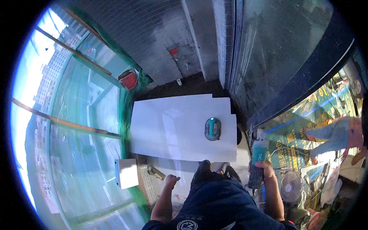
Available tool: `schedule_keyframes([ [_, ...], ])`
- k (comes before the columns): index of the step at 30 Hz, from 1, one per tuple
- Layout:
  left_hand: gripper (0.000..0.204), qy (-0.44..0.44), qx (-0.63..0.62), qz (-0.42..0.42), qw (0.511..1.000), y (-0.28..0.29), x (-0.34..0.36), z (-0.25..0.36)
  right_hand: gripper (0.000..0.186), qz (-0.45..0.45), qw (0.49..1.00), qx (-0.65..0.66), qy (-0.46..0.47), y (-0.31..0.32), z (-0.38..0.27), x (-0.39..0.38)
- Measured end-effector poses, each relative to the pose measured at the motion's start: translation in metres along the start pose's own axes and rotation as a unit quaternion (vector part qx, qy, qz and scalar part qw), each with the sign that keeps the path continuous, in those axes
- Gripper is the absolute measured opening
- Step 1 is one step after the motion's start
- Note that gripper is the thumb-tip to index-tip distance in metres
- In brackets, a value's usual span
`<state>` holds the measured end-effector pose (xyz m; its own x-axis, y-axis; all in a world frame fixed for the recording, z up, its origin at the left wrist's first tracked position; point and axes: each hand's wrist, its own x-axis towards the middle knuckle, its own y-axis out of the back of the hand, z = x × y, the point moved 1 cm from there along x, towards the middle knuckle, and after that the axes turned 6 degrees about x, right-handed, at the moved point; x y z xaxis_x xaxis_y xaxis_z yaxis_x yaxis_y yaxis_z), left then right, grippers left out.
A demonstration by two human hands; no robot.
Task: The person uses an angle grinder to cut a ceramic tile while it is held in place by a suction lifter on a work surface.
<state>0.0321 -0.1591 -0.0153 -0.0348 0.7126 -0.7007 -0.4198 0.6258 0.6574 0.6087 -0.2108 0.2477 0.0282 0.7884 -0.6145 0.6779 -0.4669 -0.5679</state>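
My right hand [265,168] is wrapped around a teal and dark cordless power tool [260,153], which stands upright at my right side with its pale grey head pointing away from me. It looks like an angle grinder, though its working end is hard to make out. My left hand [172,180] hangs at my left with the fingers curled in and nothing visible in it. A large white tile slab [172,126] with stepped edges at its far right lies in front of me. On its right part rests a suction-cup lifter [212,129] with a teal handle.
Left of me, a hand tool [156,172] lies near a white box [126,173]. Green netting [124,115] runs along the open left side. At right, beyond a dark door frame [303,82], are a fan [291,186], clutter and another person [337,134].
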Motion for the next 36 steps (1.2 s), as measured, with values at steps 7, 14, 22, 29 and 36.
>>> schedule_keyframes([
  [7, 0.03, 0.027, -0.217, 0.081, 0.972, -0.018, -0.046, 0.083, 0.041, 0.009, 0.966, 0.235, -0.104, 0.043, 0.036, -0.013],
  [14, 0.022, 0.019, -0.176, -0.016, 0.984, -0.021, -0.065, 0.092, 0.049, 0.02, 0.909, 0.402, -0.104, 0.067, 0.057, -0.028],
  [22, 0.041, 0.075, -0.228, -0.078, 0.968, 0.004, -0.04, 0.106, 0.047, 0.019, 0.892, 0.438, -0.112, 0.094, 0.063, -0.038],
  [29, 0.037, -0.015, -0.247, -0.069, 0.967, 0.03, -0.031, 0.13, 0.042, -0.045, 0.877, 0.463, -0.12, 0.11, 0.087, -0.026],
  [36, 0.028, -0.233, -0.022, -0.073, 0.97, 0.035, -0.016, 0.137, 0.043, -0.02, 0.842, 0.53, -0.102, 0.125, 0.102, -0.033],
])
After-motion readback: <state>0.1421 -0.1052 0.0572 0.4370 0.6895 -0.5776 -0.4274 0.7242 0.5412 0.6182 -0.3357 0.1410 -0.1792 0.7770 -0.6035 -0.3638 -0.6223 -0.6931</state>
